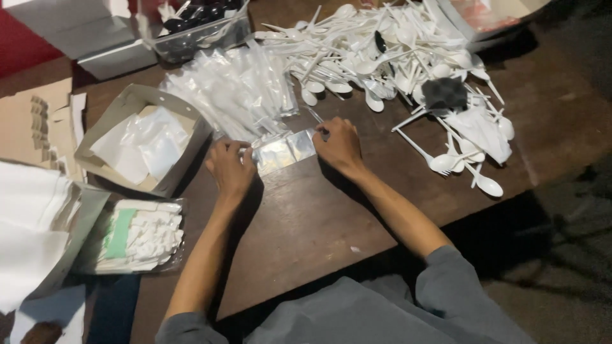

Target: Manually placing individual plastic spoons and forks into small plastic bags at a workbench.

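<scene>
Dark wooden tabletop (299, 223), dim surroundings, head view looking down at both forearms in grey sleeves

Left hand (231, 167) rests at the left end of a clear wrapper (284, 151) lying flat on the tabletop; fingers curled down, pinching or pressing the wrapper's edge. Right hand (339, 146) sits at the wrapper's right end, fingers closed narrow on that end; a thin white item shows under the fingertips, cannot tell what it is. Wrapper lies between the two hands, near the tabletop centre, just in front of the sleeve stack.

Stack of clear sleeves (236, 89) lies just behind the hands, touching the wrapper area. Large heap of white plastic spoons and forks (389, 54) spreads behind and to the right of the right hand. Dark sponge-like piece (444, 93) sits on that heap. Open cardboard box (137, 137) with white sheets stands left of the left hand. Clear tray of white packets (137, 236) lies nearer, at the left. Clear tub (197, 25) with dark items stands at the far edge
</scene>
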